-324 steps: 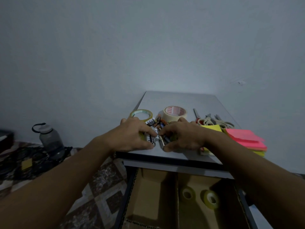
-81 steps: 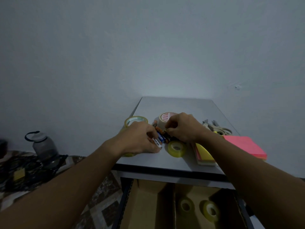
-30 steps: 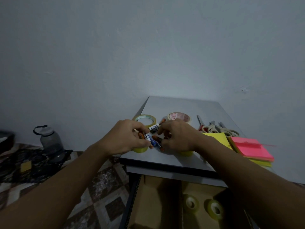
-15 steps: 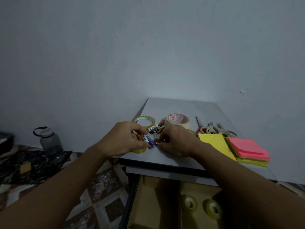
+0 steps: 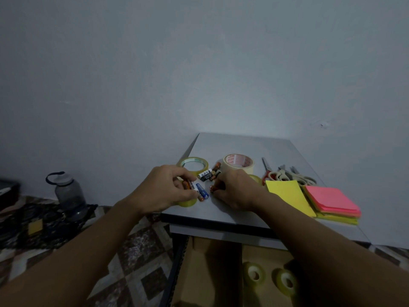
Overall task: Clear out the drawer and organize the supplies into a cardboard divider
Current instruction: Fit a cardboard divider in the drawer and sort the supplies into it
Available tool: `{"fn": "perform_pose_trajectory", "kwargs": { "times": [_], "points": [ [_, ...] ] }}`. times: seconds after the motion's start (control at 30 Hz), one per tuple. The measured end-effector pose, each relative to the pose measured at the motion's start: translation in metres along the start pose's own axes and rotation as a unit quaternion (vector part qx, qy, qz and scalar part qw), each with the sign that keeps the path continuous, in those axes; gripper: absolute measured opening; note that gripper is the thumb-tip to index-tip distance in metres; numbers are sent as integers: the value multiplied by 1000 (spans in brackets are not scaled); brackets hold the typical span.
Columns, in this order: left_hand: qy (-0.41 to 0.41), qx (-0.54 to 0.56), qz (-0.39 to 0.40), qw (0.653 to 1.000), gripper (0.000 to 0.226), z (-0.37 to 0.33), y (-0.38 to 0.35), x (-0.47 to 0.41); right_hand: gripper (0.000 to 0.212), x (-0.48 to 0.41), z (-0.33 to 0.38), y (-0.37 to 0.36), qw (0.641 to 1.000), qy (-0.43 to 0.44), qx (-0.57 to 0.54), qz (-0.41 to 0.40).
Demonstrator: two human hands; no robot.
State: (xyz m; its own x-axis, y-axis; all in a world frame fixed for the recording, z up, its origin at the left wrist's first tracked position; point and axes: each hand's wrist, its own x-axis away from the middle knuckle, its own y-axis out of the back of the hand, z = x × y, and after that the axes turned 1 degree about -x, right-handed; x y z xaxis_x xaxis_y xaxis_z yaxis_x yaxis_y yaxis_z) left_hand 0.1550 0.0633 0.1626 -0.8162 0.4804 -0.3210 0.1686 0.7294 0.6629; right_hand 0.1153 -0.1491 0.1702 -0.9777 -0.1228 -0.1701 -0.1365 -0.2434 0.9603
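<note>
- Loose batteries [image 5: 207, 173], small cylinders lying flat on the grey surface [image 5: 243, 142], just in front of the masking tape roll [image 5: 238, 162] and slightly to its left. Black-and-white, blue, white-labelled and orange-tipped casings among them.
- Front-left of the masking tape roll, the left hand [image 5: 168, 188], fingers curled, pinching a white-labelled battery. A blue one and an orange one touching beside it.
- Directly in front of the masking tape roll, the right hand [image 5: 235, 191], fingers curled down over an orange-tipped battery. Only that tip in sight; number under the fingers impossible to tell.
- Just left of the masking tape roll, a clear tape roll [image 5: 194, 164] lying flat, its near edge covered by the left hand.
- A yellowish tape roll [image 5: 188, 203] mostly hidden under the left hand. A second yellowish roll [image 5: 256, 178] peeking out behind the right hand.
- Right of the masking tape roll, scissors [image 5: 285, 175] with overlapping handles; exact count hard to make out.
- Front-right of the masking tape roll, a yellow sticky pad [image 5: 287, 196] and a pink sticky pad [image 5: 330, 199] on a yellow-green stack.
- Well below the masking tape roll, the cardboard divider [image 5: 212, 262] inside the open drawer [image 5: 172, 273], with two small tape rolls [image 5: 254, 273] in the right compartment. Left compartment too dark to read; lower part cut off by the frame and the right forearm.
- Far left of the masking tape roll, a dim water bottle [image 5: 68, 193] on the patterned floor.
</note>
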Motion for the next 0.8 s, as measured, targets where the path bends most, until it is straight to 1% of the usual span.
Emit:
{"fn": "perform_pose_trajectory", "kwargs": {
  "times": [0.2,0.47,0.57,0.67,0.73,0.8],
  "points": [
    [-12,10,-13,1000,36,-1,1,4,23,-4,1,-3,1000,-3,4,-2],
    [-49,12,-40,998,36,-21,11,22,20,5,0,17,987,-26,-124,-102],
    [-68,7,-43,997,34,-31,13,39,25,20,-1,26,982,-25,-141,-124],
    [-84,10,-31,996,33,-40,8,65,23,40,-1,34,977,-31,-165,-133],
    [-109,7,-4,994,35,-44,0,84,21,56,0,38,970,-45,-197,-137],
    [-121,-6,35,992,35,-43,-10,104,22,71,2,41,955,-60,-250,-145]
  ]
}}
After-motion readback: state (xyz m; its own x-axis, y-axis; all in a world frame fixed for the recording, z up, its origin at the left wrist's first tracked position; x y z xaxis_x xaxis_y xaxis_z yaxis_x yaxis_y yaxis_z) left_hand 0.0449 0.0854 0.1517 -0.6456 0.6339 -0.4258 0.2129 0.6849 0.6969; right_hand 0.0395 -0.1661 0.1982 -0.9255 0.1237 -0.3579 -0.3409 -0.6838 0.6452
